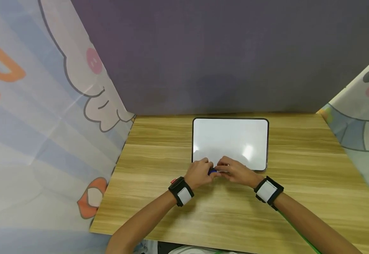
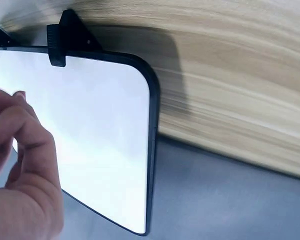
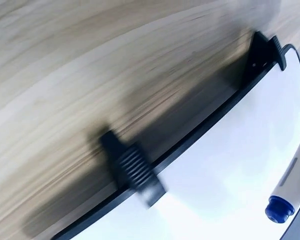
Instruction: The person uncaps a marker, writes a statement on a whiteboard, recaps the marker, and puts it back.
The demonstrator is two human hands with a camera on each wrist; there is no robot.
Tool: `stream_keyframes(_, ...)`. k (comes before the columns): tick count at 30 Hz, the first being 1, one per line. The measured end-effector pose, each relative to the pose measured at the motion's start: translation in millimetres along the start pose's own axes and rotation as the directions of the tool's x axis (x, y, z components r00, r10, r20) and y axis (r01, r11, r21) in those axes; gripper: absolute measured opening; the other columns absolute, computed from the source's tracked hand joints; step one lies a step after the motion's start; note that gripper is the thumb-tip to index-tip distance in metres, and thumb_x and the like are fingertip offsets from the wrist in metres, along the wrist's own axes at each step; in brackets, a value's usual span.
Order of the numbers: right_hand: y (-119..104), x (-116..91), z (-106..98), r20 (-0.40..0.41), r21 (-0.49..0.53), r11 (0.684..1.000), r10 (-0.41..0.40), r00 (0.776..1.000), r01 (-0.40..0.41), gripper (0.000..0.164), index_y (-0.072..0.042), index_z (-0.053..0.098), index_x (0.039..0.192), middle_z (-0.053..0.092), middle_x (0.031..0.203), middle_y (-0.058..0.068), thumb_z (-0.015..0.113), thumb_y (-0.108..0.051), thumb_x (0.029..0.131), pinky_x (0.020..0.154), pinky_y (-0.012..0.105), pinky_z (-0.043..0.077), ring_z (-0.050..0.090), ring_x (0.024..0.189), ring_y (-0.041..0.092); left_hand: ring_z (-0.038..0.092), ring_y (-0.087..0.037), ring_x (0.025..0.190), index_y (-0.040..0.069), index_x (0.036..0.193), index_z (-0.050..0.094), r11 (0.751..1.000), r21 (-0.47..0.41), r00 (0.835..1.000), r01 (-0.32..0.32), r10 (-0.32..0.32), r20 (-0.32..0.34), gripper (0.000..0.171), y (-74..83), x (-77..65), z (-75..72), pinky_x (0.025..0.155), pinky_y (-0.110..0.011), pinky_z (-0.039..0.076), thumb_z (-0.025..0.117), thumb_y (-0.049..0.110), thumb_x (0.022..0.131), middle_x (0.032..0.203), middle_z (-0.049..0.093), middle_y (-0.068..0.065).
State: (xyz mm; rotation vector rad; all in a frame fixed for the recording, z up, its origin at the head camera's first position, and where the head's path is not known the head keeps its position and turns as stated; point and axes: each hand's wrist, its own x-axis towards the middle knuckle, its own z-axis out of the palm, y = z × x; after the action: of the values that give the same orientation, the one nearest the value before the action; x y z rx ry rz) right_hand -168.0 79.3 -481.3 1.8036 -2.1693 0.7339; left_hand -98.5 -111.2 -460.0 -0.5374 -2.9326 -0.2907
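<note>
A whiteboard marker with a white barrel and blue ends (image 3: 290, 190) is held between the two hands over the near edge of a whiteboard (image 1: 230, 137). My left hand (image 1: 199, 173) pinches its blue part (image 1: 213, 171), with the thumb and curled fingers around it. From the other side my right hand (image 1: 236, 173) grips the white barrel with its fingertips. In the left wrist view the left hand (image 2: 25, 165) shows bent fingers, and only a sliver of blue appears at the frame's edge. Most of the right hand lies outside the right wrist view.
The black-framed whiteboard stands on black clip feet (image 3: 135, 167) on a wood-grain table (image 1: 159, 148). A dark grey panel (image 1: 219, 56) rises behind the table. Printed cartoon cloth (image 1: 54, 141) hangs along the left side, and similar cloth (image 1: 368, 116) on the right.
</note>
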Motion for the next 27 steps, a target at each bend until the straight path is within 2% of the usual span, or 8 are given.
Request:
stream_keyframes(6,-3,12,12,-0.023,0.012,0.999,-0.034,0.999,0.035,0.028,-0.007,0.069,0.100,0.058,0.091,-0.001,0.077,-0.008,0.072,0.067,0.016,0.043,0.048,0.081,0.006,0.040,-0.004,0.053,0.016,0.072,0.060,0.998,-0.057,0.998,-0.031,0.034,0.061,0.029,-11.6,-4.6,1.5,0.047,-0.014,0.027,0.056,0.038,0.090,0.062,0.047,0.006)
stream_keyframes(10,-4,18,16,-0.035,0.005,0.999,-0.033,0.999,0.033,0.028,-0.007,0.068,0.099,0.058,0.092,-0.001,0.077,-0.008,0.072,0.068,0.016,0.043,0.048,0.082,0.006,0.039,-0.003,0.050,0.015,0.067,0.054,0.984,-0.175,0.989,-0.023,0.049,0.143,0.026,-20.7,-6.9,2.1,0.046,-0.014,0.028,0.055,0.025,0.091,0.059,0.044,0.007)
stream_keyframes(14,-6,24,20,-0.036,0.001,1.000,-0.028,0.999,0.028,0.028,-0.006,0.066,0.100,0.058,0.093,0.000,0.076,-0.008,0.074,0.070,0.018,0.044,0.050,0.084,0.008,0.041,-0.004,0.052,0.015,0.069,0.052,0.969,-0.246,0.979,0.000,0.050,0.197,0.028,-28.4,-8.9,3.6,0.049,-0.015,0.030,0.049,0.023,0.095,0.060,0.043,0.007)
stream_keyframes(21,-5,33,25,0.016,0.023,0.999,0.031,0.999,-0.032,0.023,-0.009,0.060,0.107,0.058,0.097,-0.002,0.065,-0.013,0.085,0.072,0.020,0.047,0.052,0.084,0.006,0.042,-0.007,0.059,0.013,0.080,0.051,0.973,-0.226,0.976,0.048,0.002,0.216,0.024,-36.8,-11.5,3.8,0.054,-0.018,0.034,0.039,0.022,0.100,0.065,0.041,0.005)
stream_keyframes(27,-4,46,26,0.054,0.054,0.998,0.039,0.998,-0.042,0.027,-0.009,0.057,0.112,0.064,0.096,-0.003,0.064,-0.010,0.086,0.065,0.019,0.050,0.057,0.073,0.000,0.046,-0.009,0.061,0.009,0.088,0.053,0.974,-0.215,0.975,0.070,-0.021,0.222,0.025,-42.5,-13.7,-0.7,0.056,-0.021,0.037,0.036,0.022,0.100,0.067,0.045,0.002)
